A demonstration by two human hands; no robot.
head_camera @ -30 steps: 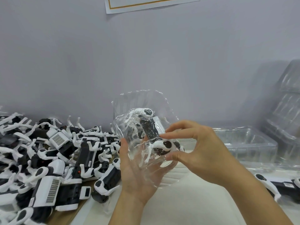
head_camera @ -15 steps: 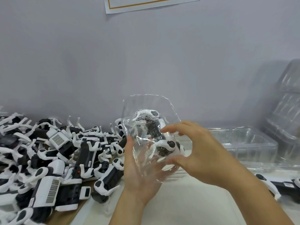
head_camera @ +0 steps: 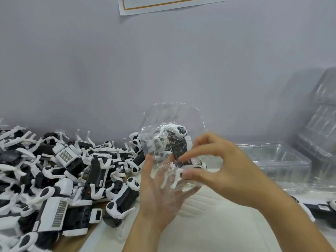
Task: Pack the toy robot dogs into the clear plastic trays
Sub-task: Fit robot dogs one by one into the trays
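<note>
The step in hand looks like seating 1 black-and-white plastic toy robot dog (head_camera: 174, 142) into a thin clear moulded plastic tray (head_camera: 172, 117), both held up in mid-air over the white worktop (head_camera: 218, 224), near the middle of the scene. The left hand (head_camera: 160, 193) lies under and behind the tray, palm up with fingers spread against the film, supporting it more than clenching it. The right hand (head_camera: 218, 168) comes in from the right, its thumb and forefinger curled and pinching at the dog and the tray's near edge, apparently pressing the toy into its recess.

Judging from this, the next move calls for pushing the dog fully home so its legs settle into the moulded hollows, then setting the filled tray aside and taking another dog. The tray is flimsy and glossy and would likely buckle under a hard squeeze.

To the left, a large jumbled heap of loose robot dogs (head_camera: 63, 171) covers the worktop: hard shiny plastic, boxy black bodies, curved white legs, some with grey grille panels. On the right stand clear rigid plastic containers (head_camera: 276, 160), and farther right a tall leaning stack of clear trays (head_camera: 321, 115). 1 more dog (head_camera: 320, 208) lies at the near right edge.
</note>
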